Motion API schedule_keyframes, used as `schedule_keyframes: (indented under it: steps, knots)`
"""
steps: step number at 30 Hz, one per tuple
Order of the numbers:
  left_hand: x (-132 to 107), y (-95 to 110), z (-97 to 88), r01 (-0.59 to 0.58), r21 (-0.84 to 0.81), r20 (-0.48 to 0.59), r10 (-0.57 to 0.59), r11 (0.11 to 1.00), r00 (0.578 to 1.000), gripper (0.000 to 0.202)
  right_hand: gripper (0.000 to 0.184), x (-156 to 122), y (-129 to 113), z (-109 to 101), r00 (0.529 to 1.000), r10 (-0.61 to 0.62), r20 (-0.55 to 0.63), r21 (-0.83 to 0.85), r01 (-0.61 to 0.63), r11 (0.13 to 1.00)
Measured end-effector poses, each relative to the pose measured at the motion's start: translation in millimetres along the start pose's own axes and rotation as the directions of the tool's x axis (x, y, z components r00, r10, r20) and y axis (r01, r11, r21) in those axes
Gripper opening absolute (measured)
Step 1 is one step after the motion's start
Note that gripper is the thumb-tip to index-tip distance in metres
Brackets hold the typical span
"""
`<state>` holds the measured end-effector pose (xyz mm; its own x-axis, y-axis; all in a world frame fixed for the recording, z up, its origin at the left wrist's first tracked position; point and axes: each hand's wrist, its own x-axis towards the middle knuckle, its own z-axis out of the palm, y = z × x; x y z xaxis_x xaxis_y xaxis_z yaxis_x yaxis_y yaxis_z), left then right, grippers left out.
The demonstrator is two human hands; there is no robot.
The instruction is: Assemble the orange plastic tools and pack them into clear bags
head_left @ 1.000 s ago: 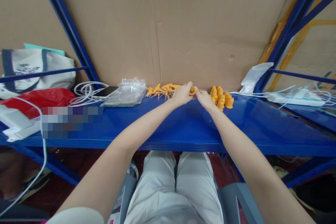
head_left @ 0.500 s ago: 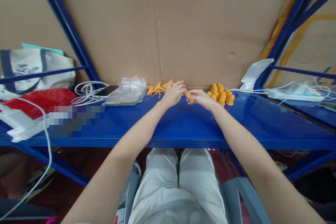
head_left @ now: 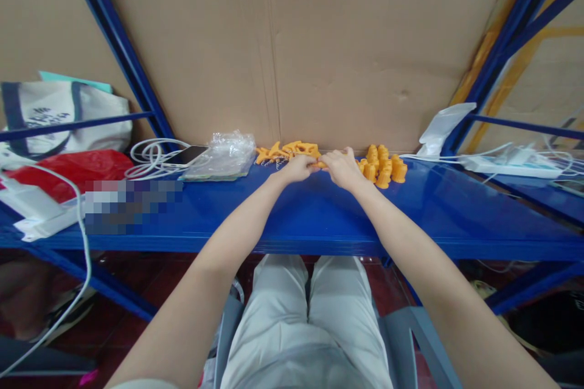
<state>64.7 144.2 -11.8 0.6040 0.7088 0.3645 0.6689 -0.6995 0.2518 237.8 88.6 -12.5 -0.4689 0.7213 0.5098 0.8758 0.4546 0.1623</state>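
My left hand (head_left: 297, 169) and my right hand (head_left: 341, 169) are close together above the blue shelf, both closed on a small orange plastic piece (head_left: 320, 164). Fingers cover most of it, so its shape is unclear. Beyond and left of my left hand lie flat orange pieces (head_left: 276, 151) with small metal chains. Another orange piece (head_left: 303, 148) rests just past my left fingers. Right of my right hand, several knobbly orange figures (head_left: 383, 167) stand in a cluster.
The blue shelf (head_left: 319, 219) has a cardboard sheet (head_left: 365, 55) along its back. On the left are clear plastic bags (head_left: 223, 158), a phone (head_left: 189, 155), a coiled white cable (head_left: 150, 158) and a red bag (head_left: 77, 173). A white power strip (head_left: 515, 164) lies at far right.
My left hand has dropped lower and nearer, uncovering orange pieces behind it. My right hand has turned over the held piece, its knuckles now on top and slightly further left.
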Motion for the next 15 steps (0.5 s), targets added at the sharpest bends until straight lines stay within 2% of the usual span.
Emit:
schedule_keyframes:
  steps: [4,8,11,15]
  knots:
    - [0,-9,-6.0,0.037,-0.221,0.055,-0.026,0.975,0.998,0.022,0.035,3,-3,2,0.998,-0.057,-0.026,-0.067,0.056,0.996]
    - [-4,-10,-14.0,0.120,-0.328,0.138,-0.079,0.937,0.987,0.019,0.038,4,-7,1,0.997,-0.082,0.011,-0.070,0.082,0.994]
    - [-7,-7,-20.3,0.166,-0.327,0.178,-0.112,0.930,0.978,0.018,0.039,5,-10,-1,0.997,-0.081,0.010,-0.063,0.082,0.995]
    - [-11,0,-26.9,0.246,-0.230,0.156,-0.214,0.942,0.964,0.020,0.040,6,-13,-1,0.995,-0.094,-0.030,-0.057,0.092,0.994]
